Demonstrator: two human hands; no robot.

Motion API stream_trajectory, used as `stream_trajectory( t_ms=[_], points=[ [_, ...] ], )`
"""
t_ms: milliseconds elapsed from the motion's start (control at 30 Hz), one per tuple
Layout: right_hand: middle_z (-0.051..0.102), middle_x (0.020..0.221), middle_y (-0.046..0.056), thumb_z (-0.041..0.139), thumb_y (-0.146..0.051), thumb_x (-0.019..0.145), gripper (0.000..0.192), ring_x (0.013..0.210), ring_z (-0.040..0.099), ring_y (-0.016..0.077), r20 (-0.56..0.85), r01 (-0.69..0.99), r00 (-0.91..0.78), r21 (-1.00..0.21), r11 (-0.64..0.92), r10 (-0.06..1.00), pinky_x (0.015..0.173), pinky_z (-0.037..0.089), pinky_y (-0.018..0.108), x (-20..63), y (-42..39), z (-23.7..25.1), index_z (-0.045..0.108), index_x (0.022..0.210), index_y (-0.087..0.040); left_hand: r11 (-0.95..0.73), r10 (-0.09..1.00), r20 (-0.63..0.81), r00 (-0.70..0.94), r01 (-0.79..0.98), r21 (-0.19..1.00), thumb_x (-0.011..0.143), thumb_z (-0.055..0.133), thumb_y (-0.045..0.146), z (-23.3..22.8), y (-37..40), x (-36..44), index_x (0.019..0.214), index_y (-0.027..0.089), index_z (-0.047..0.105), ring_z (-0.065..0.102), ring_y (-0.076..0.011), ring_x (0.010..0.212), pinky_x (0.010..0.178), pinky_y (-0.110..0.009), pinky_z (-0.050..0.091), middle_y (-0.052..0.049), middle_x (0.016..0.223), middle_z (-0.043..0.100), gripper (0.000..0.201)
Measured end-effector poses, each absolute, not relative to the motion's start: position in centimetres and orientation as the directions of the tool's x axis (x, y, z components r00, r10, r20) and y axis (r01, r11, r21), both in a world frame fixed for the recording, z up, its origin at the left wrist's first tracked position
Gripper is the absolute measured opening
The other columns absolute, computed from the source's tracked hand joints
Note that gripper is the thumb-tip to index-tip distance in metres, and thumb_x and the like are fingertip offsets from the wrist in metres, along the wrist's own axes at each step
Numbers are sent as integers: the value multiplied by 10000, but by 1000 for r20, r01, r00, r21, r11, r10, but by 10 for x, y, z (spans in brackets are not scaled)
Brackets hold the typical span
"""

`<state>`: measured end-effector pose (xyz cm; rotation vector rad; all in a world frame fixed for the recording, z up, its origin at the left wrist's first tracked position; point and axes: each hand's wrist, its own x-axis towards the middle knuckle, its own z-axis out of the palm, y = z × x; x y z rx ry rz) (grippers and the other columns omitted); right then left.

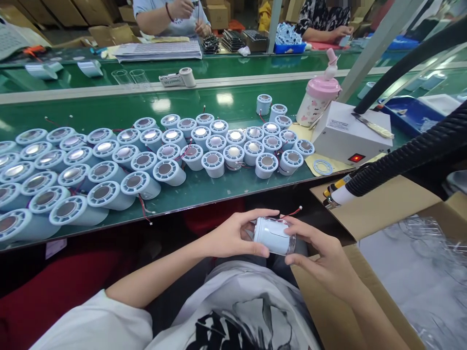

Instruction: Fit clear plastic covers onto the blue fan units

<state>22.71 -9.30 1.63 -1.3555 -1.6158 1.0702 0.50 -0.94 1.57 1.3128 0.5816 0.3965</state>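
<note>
Both hands hold one pale blue cylinder part (pixel 273 235) over my lap, below the bench's front edge. My left hand (pixel 233 234) grips its left end with thumb and fingers. My right hand (pixel 319 253) cups its right end, where a clear cap shows. A thin red wire (pixel 294 212) sticks up from the part. Several identical cylinders (pixel 153 155), each with a round metal face, lie in rows on the green bench (pixel 109 108) ahead.
A white control box (pixel 346 138) with a red lit switch stands at right, a pink bottle (pixel 318 99) behind it. A black corrugated hose (pixel 412 155) crosses above an open cardboard box (pixel 386 214) holding clear plastic. Two other people work across the far bench.
</note>
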Motion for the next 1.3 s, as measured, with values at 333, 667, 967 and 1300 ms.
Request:
stream_trajectory(
  t_ms=[333, 667, 967, 1300],
  points=[
    [636, 1176, 26, 723, -273, 797, 318, 1035, 635, 228, -172, 180, -137, -973, -146, 976, 714, 562, 263, 228, -96, 23, 605, 1090, -305, -79, 575, 46, 817, 0, 997, 663, 829, 266, 20, -11, 4, 1355, 282, 515, 545, -277, 1230, 984, -373, 492, -117, 1370, 537, 760],
    [669, 996, 24, 695, -455, 826, 340, 857, 622, 139, -250, -84, -171, -960, -267, 953, 684, 527, 207, 226, -94, 20, 580, 1070, -248, -254, 546, 165, 821, -25, 967, 637, 845, 210, 22, -11, 4, 1348, 279, 520, 515, -244, 1272, 1055, -330, 424, -87, 1368, 555, 785],
    [645, 747, -18, 621, -558, 846, 404, 607, 633, 117, -369, -180, -160, -901, -394, 916, 581, 571, 240, 225, -92, 10, 538, 1019, -202, -307, 520, 188, 833, -23, 951, 649, 837, 204, 23, -9, 5, 1354, 267, 511, 509, -240, 1276, 1085, -351, 393, -92, 1375, 548, 780],
    [627, 518, -26, 620, -658, 777, 496, 404, 622, 128, -525, -350, -185, -755, -555, 831, 354, 472, 149, 209, -88, 14, 529, 861, -177, -319, 500, 234, 834, -74, 945, 648, 834, 172, 21, -6, 4, 1357, 294, 508, 479, -250, 1303, 1095, -377, 377, -96, 1402, 521, 789]
  ],
)
